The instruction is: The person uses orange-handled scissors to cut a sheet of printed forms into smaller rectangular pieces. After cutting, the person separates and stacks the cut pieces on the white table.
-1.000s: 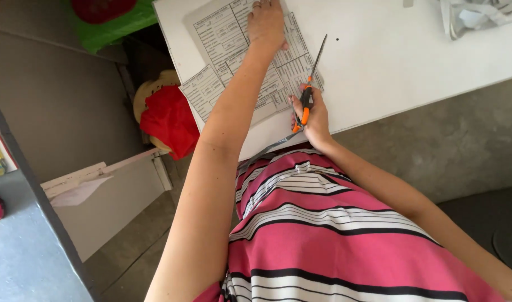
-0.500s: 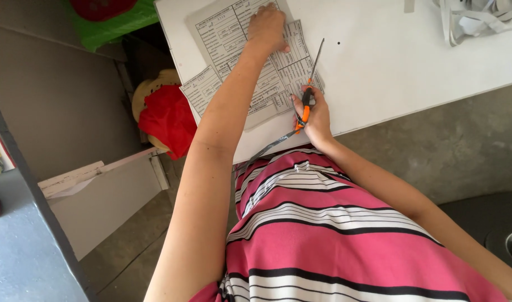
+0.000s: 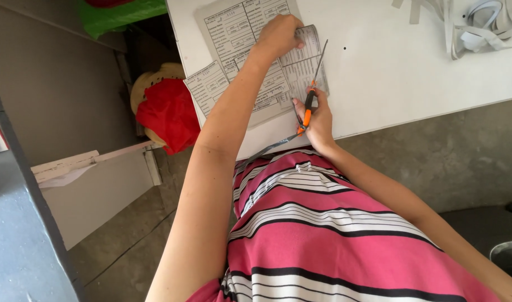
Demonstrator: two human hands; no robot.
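A plain home work corner — white table (image 3: 412, 84), bare concrete floor (image 3: 127, 246), paper scraps (image 3: 474, 28).

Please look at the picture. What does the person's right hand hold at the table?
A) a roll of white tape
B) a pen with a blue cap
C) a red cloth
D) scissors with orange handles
D: the right hand grips scissors with orange handles, blades lying along the edge of the printed grey sheet that the left hand presses onto the white table.
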